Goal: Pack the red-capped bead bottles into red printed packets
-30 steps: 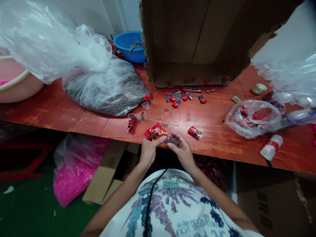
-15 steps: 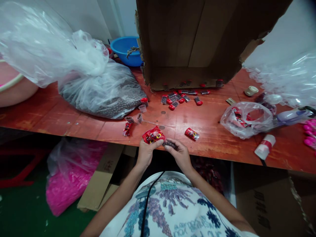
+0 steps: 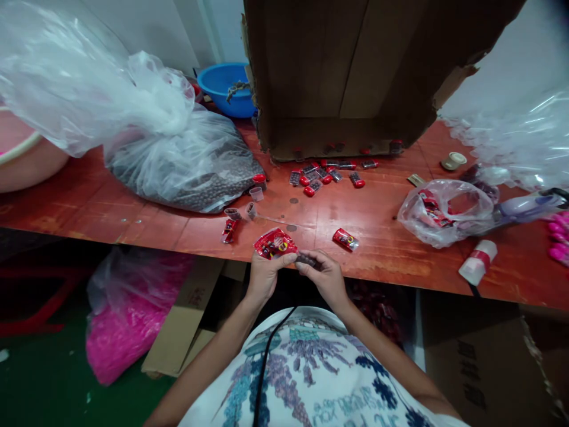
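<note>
My left hand (image 3: 265, 274) is closed on a printed red wrapper (image 3: 274, 244), pinching its lower edge under the thumb. Close beside it, my right hand (image 3: 326, 277) is closed around a small clear container of dark beads (image 3: 306, 259), whose end faces the wrapper. The two hands nearly touch at the table's front edge. Left of them lies another red wrapper (image 3: 230, 230), with small clear cups (image 3: 251, 210) behind it. To the right rests a red-printed packet (image 3: 345, 239). Whether the container has a cap is hidden by my fingers.
A big plastic bag of dark beads (image 3: 186, 172) lies on the left of the table. An open cardboard box (image 3: 342, 133) stands behind several red-capped containers (image 3: 313, 187). At right sit a clear bag of red wrappers (image 3: 438, 213) and a white roll (image 3: 478, 263).
The red wrapper in my left hand has turned and spread a little flatter. Both hands stay in nearly the same place, with the container still in the right.
</note>
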The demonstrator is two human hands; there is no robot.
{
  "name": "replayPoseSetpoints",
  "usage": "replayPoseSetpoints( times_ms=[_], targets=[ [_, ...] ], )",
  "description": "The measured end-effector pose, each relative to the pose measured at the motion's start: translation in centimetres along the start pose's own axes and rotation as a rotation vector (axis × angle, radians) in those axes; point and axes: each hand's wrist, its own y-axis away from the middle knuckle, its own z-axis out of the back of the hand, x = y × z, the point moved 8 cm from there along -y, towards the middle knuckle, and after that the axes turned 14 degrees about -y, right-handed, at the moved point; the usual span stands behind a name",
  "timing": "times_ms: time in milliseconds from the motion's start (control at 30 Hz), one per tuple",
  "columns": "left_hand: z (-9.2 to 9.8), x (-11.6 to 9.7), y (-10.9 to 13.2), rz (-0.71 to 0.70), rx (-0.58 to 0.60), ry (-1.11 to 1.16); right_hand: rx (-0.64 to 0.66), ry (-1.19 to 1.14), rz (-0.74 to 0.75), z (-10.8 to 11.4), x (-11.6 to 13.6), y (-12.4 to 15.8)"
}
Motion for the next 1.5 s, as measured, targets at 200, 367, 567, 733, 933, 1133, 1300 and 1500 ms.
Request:
replayPoseSetpoints(
  times_ms=[200, 367, 567, 733, 933, 1133, 1300, 1500],
  targets=[
    [-0.3, -0.8, 0.4, 0.032, -0.007, 0.023, 0.038, -0.219, -0.207, -0.5, -1.1, 0.0],
    [-0.6, -0.4, 0.4, 0.028, -0.025, -0.077, -0.057, 0.018, 0.056, -0.1, -0.1, 0.1],
    [-0.6, 0.9, 0.3, 0.065, 0.01, -0.041, -0.073, -0.173, -0.058, -0.2, -1.5, -0.3],
    [-0.3, 1.5, 0.2, 0.113, 0.069, 0.03, -0.014, -0.227, -0.151, -0.2, -1.8, -0.6],
    [0.4, 1.4, -0.1, 0.079, 0.03, 0.06, -0.028, -0.183, -0.111, 0.0, -1.9, -0.3],
    [0.0, 1.8, 0.2, 0.11, 0.079, -0.03, 0.009, -0.216, -0.102, -0.5, -1.7, -0.4],
    [0.2, 1.9, 0.1, 0.133, 0.083, -0.018, 0.161, -0.119, -0.025, -1.1, -0.9, -0.4],
    [-1.2, 4.4, 0.7, 0.287, 0.193, 0.014, 0.151, 0.02, -0.003, -0.1, -0.9, -1.3]
  ],
)
